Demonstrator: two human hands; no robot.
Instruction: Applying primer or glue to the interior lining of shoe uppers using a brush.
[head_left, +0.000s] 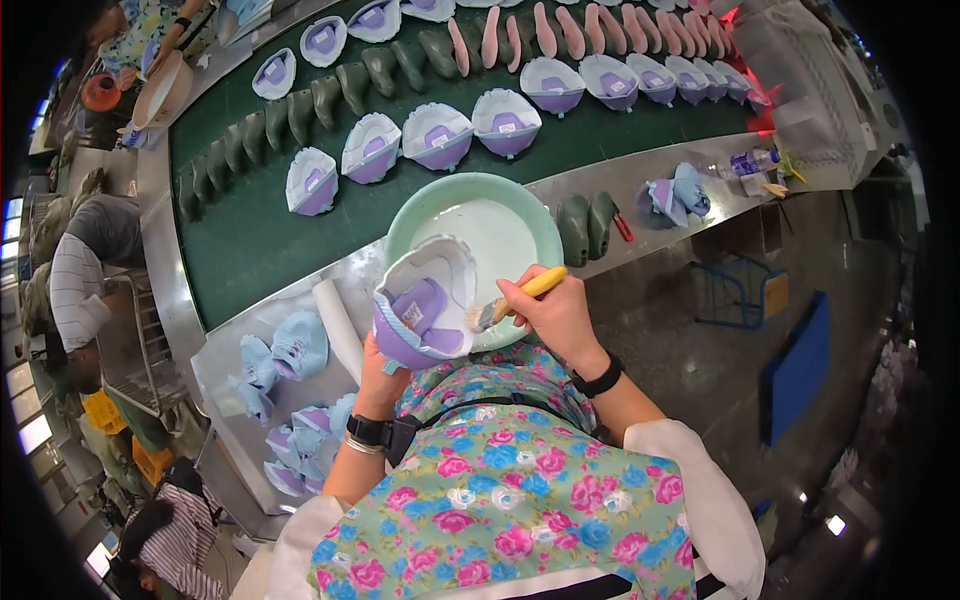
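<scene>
My left hand (378, 372) holds a purple and white shoe upper (425, 305) from below, its inner side turned up toward me. My right hand (555, 312) grips a yellow-handled brush (515, 298), its bristles touching the right edge of the upper. Right behind both stands a pale green bowl (500, 195) with white glue in it, on the metal bench edge.
A dark green conveyor belt (250, 240) carries several purple uppers (437, 133), dark green lasts (300, 112) and pink soles (590, 28). Light blue and purple pieces (285, 355) lie on the bench at my left. Two green lasts (586, 226) and a bottle (745, 162) sit right. Other people work at the left.
</scene>
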